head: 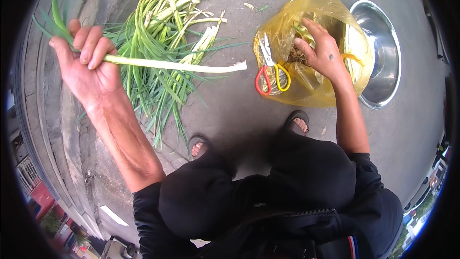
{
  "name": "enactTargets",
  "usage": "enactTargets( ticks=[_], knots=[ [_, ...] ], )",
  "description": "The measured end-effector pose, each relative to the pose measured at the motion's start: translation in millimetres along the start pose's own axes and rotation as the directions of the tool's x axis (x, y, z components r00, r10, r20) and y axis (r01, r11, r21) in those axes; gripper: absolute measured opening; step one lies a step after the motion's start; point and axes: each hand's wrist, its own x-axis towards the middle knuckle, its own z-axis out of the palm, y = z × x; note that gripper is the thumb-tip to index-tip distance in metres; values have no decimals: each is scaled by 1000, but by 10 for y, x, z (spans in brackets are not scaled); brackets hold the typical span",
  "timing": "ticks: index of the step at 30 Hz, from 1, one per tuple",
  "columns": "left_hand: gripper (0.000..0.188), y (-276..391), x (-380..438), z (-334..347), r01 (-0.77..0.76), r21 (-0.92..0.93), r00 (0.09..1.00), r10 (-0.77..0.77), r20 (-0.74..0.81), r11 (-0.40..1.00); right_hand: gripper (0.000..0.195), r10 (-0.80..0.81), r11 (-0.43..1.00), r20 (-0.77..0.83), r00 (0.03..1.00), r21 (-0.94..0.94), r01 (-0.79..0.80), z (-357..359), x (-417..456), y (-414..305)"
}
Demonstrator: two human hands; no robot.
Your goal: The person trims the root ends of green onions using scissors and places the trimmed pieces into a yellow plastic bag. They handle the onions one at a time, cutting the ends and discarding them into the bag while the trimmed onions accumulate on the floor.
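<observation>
My left hand (90,57) grips a single green onion stalk (172,65), its white root end pointing right and its green leaves sticking out past my thumb. Below and beyond that stalk lies a loose pile of green onions (161,32) on the concrete. My right hand (321,50) is over the mouth of a yellow plastic bag (316,3), fingers apart, with nothing seen in it. Inside the bag are brown roots (296,54) and pale trimmings. Scissors (267,63) with one red and one yellow handle rest on the bag's left side, blades apart.
A shiny metal basin (386,54) stands right of the bag, partly covered by it. Small scraps (264,8) lie on the concrete ground (237,115). Stone steps or a ledge (68,115) run along the left. My sandalled feet (300,122) are close in front.
</observation>
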Motion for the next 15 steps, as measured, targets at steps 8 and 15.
enactTargets(
  ticks=[8, 15],
  knots=[
    [45, -254, -184, 266, 82, 45, 986, -88, 144, 996, 24, -309, 693, 480, 821, 705, -152, 180, 40, -1305],
    [45, -9, -268, 289, 46, 4, 961, -45, 271, 999, 17, -323, 297, 719, 615, 694, -656, 268, -53, -1388]
  ],
)
